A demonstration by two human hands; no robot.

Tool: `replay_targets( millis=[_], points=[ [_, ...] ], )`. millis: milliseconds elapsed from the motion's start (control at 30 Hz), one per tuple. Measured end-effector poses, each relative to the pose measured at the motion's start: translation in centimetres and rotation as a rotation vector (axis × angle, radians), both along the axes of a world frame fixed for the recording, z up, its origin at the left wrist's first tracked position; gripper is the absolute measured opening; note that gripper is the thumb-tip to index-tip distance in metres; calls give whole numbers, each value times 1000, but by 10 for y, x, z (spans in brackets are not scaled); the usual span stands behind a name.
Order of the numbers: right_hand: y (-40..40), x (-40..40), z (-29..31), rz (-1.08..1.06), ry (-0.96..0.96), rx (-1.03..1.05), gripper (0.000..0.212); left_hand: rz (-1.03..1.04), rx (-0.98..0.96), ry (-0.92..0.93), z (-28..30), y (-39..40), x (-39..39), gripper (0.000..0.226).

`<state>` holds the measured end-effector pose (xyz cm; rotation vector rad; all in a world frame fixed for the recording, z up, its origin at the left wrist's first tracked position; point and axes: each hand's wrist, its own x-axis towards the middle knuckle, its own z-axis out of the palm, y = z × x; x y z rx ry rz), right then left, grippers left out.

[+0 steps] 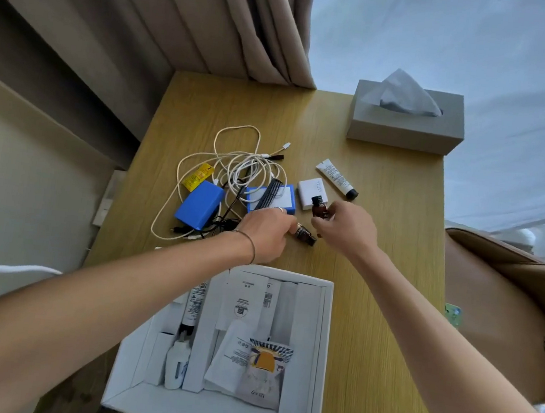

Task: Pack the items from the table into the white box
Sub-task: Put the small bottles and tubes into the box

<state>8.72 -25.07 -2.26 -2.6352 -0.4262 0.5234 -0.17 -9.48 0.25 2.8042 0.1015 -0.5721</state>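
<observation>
Right hand [346, 230] pinching upright brown bottle [318, 207] at frame centre, cap up, left hand [266, 232] gripping second bottle [305, 235] lying flat, cap lower right, white box [321, 347] below

Hotel-like room: curtains [217, 20], tissue box [406, 126]

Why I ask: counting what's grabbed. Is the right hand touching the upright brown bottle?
Touching. The head view shows the right hand with fingers pinching the upright brown bottle at its lower body.
</observation>
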Motion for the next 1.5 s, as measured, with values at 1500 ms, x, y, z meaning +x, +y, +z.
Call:
replay_targets(
  millis=[1500],
  points=[
    [2, -177, 58, 104, 196, 141, 39, 416, -611, -358, 58, 29, -145, 39]
  ],
)
